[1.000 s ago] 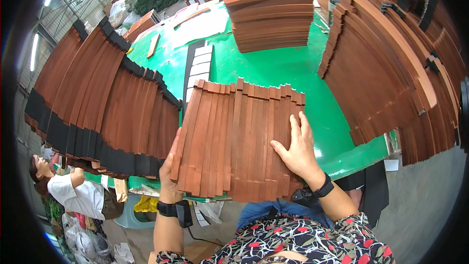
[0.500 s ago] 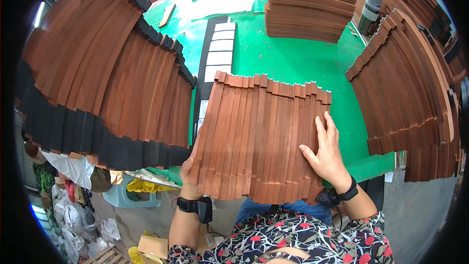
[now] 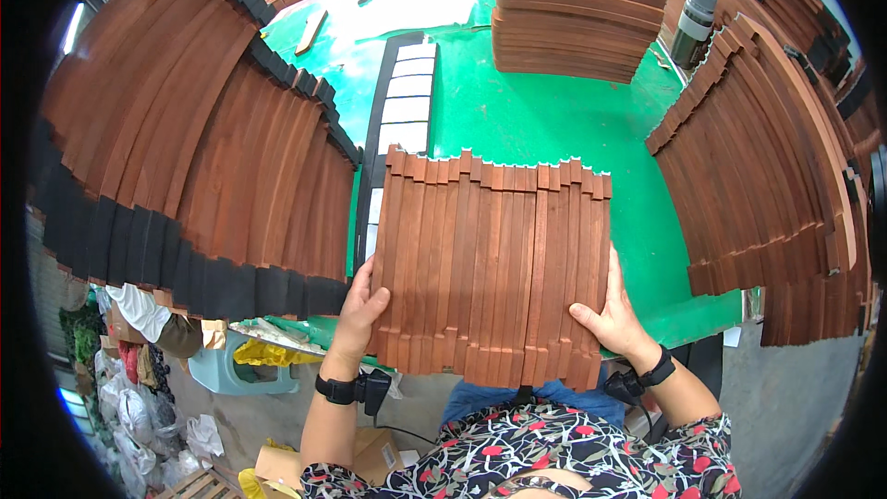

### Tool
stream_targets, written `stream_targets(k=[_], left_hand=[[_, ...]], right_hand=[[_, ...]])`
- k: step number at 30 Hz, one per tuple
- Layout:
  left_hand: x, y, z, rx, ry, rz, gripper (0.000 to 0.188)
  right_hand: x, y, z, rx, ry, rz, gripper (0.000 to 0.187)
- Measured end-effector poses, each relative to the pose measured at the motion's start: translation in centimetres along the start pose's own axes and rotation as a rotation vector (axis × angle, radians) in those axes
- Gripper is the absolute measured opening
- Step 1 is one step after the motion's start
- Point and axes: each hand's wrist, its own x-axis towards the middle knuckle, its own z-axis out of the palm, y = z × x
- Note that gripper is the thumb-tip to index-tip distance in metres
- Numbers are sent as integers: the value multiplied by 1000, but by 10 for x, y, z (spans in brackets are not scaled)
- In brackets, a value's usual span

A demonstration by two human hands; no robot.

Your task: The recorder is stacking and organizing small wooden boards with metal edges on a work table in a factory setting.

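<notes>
A row of reddish-brown wooden slats [image 3: 490, 268], packed side by side with uneven ends, stands at the near edge of the green table [image 3: 545, 120]. My left hand [image 3: 360, 312] presses on the row's left side, its thumb over the near face. On the opposite side, my right hand [image 3: 617, 319] clamps the row, thumb on the face and fingers along the outer slat. Both hands squeeze the slats between them; part of the fingers is hidden behind the sides. Just left of my left hand rises a larger stack of slats with black ends [image 3: 268, 185].
On the right stands another slat stack [image 3: 758, 157]. A pile of slats [image 3: 577, 28] lies at the back, near a dark bottle with a grey lid [image 3: 695, 26]. A black strip with white pieces [image 3: 407, 83] runs along the table. Below left is a light-blue stool [image 3: 236, 371].
My right hand has moved from the face of the row down to its right side. The row has straightened and shifted slightly left. My left thumb now shows on the face.
</notes>
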Motion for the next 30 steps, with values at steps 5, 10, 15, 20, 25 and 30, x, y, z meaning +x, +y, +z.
stream_targets(k=[5,10,15,20,25,30], left_hand=[[4,-1,8,217,43,114,81],[3,0,7,41,36,37,84],[1,10,34,-80,-4,-37,82],[-18,-2,91,-70,-41,-43,80],[-13,-45,94,55,-77,32,79],[-27,-37,95,919,-17,456,79]], right_hand=[[4,-3,4,211,44,-15,103],[7,-15,-3,690,61,88,102],[-1,-23,-27,718,121,128,99],[-25,-5,-64,696,87,138,100],[-48,17,-85,26,89,113,99],[-68,-42,-107,-539,-112,239,90]])
